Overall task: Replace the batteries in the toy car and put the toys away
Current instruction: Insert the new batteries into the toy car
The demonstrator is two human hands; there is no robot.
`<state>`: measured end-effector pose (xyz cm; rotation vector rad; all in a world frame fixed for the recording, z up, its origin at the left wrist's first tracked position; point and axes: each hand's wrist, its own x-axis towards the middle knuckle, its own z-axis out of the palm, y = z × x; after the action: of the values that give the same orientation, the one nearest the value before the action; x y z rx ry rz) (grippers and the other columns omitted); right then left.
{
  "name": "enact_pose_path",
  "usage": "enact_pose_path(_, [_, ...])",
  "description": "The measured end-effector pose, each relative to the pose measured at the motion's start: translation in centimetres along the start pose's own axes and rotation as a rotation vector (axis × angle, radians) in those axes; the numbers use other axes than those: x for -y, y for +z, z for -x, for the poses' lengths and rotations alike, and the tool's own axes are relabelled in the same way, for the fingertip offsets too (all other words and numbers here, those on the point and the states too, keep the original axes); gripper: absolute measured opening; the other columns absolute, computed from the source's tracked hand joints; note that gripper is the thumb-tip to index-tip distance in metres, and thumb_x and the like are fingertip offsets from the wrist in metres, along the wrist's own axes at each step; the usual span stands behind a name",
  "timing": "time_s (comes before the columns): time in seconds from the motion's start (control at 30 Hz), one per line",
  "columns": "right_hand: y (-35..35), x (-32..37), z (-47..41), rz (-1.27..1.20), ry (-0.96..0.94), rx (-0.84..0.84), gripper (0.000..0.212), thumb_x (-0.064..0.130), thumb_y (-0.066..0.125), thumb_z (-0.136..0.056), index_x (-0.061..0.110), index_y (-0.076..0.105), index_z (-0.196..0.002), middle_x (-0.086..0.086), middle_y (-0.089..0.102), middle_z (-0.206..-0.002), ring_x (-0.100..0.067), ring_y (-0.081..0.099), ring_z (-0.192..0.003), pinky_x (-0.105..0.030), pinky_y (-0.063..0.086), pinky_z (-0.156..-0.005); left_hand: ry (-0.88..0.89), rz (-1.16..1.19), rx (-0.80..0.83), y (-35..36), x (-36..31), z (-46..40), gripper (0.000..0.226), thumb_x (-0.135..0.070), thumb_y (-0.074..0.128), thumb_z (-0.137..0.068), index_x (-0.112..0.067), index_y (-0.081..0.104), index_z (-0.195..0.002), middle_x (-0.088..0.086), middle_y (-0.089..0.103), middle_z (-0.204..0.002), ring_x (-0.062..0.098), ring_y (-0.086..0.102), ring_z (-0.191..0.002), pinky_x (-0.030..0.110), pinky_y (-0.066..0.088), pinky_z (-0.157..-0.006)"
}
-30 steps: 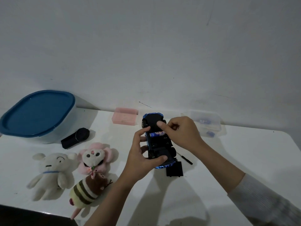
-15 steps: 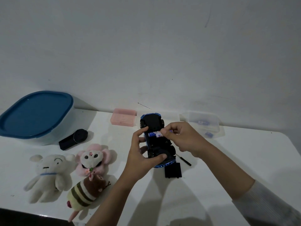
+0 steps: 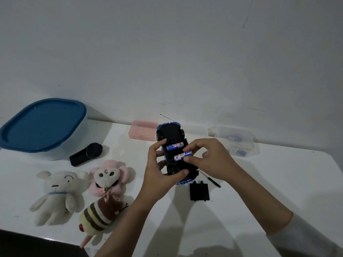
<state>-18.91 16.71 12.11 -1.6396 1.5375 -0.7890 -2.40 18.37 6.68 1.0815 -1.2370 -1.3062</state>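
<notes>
Nearest, a striped brown-and-cream plush bee point(image 3: 101, 214) lies on the white table point(image 3: 259, 182), with a white plush bear point(image 3: 57, 193) and pink plush toy point(image 3: 108, 176) beyond. A flat black battery cover point(image 3: 199, 191) lies beside a thin black screwdriver point(image 3: 211, 180). The left hand point(image 3: 159, 175) clasps the upturned blue-and-black toy car point(image 3: 171, 145), long axis running away from the person. The right hand point(image 3: 207, 158) pinches a blue-and-white cylindrical battery point(image 3: 181, 156) crosswise over the open compartment; a second battery point(image 3: 174, 146) sits seated. Farther: a blue-lidded storage tub point(image 3: 42, 125).

Two bare hands, left hand point(image 3: 159, 175) and right hand point(image 3: 209, 160). Forearms bare; pale ribbed sleeve point(image 3: 304, 236) bunched behind the right grip.
</notes>
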Motion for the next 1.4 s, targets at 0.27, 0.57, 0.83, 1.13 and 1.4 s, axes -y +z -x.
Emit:
enact_pose_path(0.27, [0.4,0.4,0.3,-0.048,-0.041,-0.097,0.021,0.017,0.081,-0.07,0.026,0.072,-0.086,0.008,0.068,-0.076,-0.002,0.049,-0.051,-0.011,0.036,-0.054,0.009,0.001,-0.009,-0.1,-0.3,0.2,0.084,-0.004,0.081,-0.058,-0.042,0.043,-0.123,-0.007,0.055,-0.116,0.011,0.065,-0.099,0.026,0.056,-0.068])
enact_pose_path(0.57, [-0.1,0.3,-0.2,0.11,-0.074,-0.017,0.016,0.023,0.081,-0.071,0.024,0.074,-0.085,0.009,0.064,-0.083,0.011,0.052,-0.061,-0.012,0.031,-0.058,0.003,0.003,0.007,-0.5,-0.6,0.3,0.086,-0.002,0.082,-0.056,-0.044,0.044,-0.12,-0.006,0.053,-0.116,0.02,0.064,-0.102,0.032,0.058,-0.068])
enact_pose_path(0.83, [-2.1,1.5,-0.2,0.082,-0.111,-0.044,0.016,0.017,0.08,-0.073,0.027,0.069,-0.077,0.005,0.068,-0.087,0.012,0.051,-0.051,-0.01,0.03,-0.051,-0.009,0.0,-0.014,-0.7,-0.2,0.3,0.085,-0.003,0.082,-0.057,-0.045,0.043,-0.121,-0.004,0.051,-0.117,0.021,0.062,-0.105,0.028,0.057,-0.068])
enact_pose_path(1.13, [-0.8,0.3,-0.7,0.008,-0.178,0.003,0.021,0.015,0.064,-0.088,0.035,0.066,-0.096,0.002,0.057,-0.086,-0.002,0.056,-0.071,-0.017,0.041,-0.057,-0.006,0.001,-0.001,-0.1,-0.3,0.1,0.085,-0.003,0.082,-0.058,-0.044,0.042,-0.121,-0.003,0.051,-0.116,0.022,0.063,-0.104,0.031,0.058,-0.071])
enact_pose_path(1.4, [-0.2,0.8,-0.7,0.111,-0.26,-0.049,0.012,0.016,0.068,-0.084,0.024,0.07,-0.093,0.008,0.066,-0.09,0.006,0.055,-0.067,-0.01,0.034,-0.057,-0.011,-0.008,-0.007,0.3,-0.2,0.1,0.084,-0.005,0.082,-0.057,-0.045,0.043,-0.12,-0.004,0.053,-0.116,0.016,0.064,-0.1,0.028,0.056,-0.07])
